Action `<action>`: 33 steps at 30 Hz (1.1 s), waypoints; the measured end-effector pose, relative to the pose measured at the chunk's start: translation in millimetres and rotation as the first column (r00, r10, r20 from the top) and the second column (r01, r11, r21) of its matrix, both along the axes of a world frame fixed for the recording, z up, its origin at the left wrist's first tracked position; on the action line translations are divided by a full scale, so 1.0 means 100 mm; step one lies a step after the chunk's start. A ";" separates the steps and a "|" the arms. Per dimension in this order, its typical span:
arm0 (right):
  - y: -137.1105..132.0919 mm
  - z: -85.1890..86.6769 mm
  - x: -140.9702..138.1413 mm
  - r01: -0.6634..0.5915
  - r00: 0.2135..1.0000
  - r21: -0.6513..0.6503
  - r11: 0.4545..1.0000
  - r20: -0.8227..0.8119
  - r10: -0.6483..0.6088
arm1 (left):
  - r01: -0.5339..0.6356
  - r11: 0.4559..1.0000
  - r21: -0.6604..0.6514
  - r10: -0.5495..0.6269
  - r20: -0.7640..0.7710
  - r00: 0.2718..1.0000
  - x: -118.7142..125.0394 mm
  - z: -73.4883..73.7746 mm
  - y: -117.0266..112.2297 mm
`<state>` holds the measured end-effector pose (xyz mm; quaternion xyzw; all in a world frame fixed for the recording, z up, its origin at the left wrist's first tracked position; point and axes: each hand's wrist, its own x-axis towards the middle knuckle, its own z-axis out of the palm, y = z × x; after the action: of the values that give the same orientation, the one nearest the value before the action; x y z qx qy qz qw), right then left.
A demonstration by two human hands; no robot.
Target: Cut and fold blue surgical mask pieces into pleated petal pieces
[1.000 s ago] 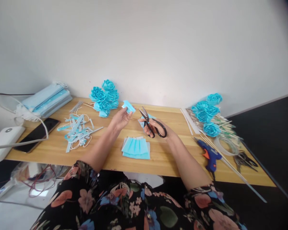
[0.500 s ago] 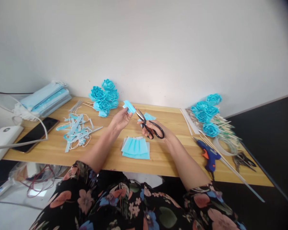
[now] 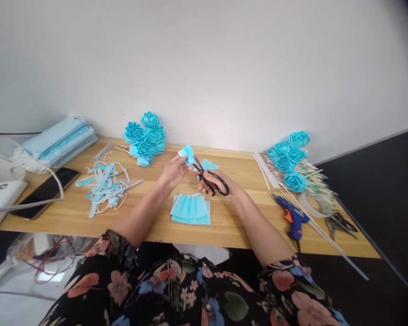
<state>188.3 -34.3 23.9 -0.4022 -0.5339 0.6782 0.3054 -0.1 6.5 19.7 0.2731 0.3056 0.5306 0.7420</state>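
Note:
Between the fingers of my left hand (image 3: pixel 175 171) is a blue piece of mask fabric (image 3: pixel 187 155), held up above the table. My right hand (image 3: pixel 213 181) grips black-handled scissors (image 3: pixel 220 182), whose blades point up and left and meet the fabric's right edge. How far the blades are apart is hard to make out. Below my hands lies a small stack of blue and white mask pieces (image 3: pixel 190 210). Behind my right hand, more cut blue pieces (image 3: pixel 209 165) rest on the wood.
Fabric scraps and ear loops (image 3: pixel 109 188) lie left, near a phone (image 3: pixel 44 194), a white power bank (image 3: pixel 3 199) and stacked masks (image 3: pixel 57 142). Blue fabric roses (image 3: pixel 144 140) stand behind; more roses (image 3: pixel 289 156), a glue gun (image 3: pixel 294 219), tape (image 3: pixel 314 204) and pliers (image 3: pixel 340 224) are right.
The fabric in my left hand has turned from a narrow folded strip to a wider, rumpled shape. The scissor blades have moved slightly left against it. The whole view has shifted a little.

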 end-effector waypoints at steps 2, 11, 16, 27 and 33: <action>0.02 -0.03 0.00 0.020 0.999 0.011 1.000 -0.041 -0.020 | -0.008 1.000 0.014 0.008 -0.007 1.000 0.02 -0.03 -0.01; 0.10 -0.14 0.05 0.090 0.984 -0.068 0.994 -0.145 -0.099 | -0.093 0.988 -0.123 0.105 0.090 0.990 -0.05 -0.01 0.08; 0.10 -0.09 0.05 0.075 0.986 -0.111 0.991 -0.138 -0.090 | -0.097 0.980 -0.174 0.119 0.121 0.985 -0.06 0.00 0.08; 0.11 -0.10 0.06 0.035 0.987 -0.148 0.988 -0.149 -0.058 | 0.009 0.993 -0.115 0.004 0.110 0.994 -0.03 -0.04 0.05; 0.11 -0.07 0.05 0.122 0.972 -0.064 0.990 -0.195 -0.132 | 0.022 0.993 -0.114 -0.007 0.136 0.991 -0.05 -0.01 0.06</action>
<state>193.5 -23.4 16.8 -0.3736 -0.4561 0.7076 0.3894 -4.7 12.0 18.5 0.1955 0.2824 0.5240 0.7794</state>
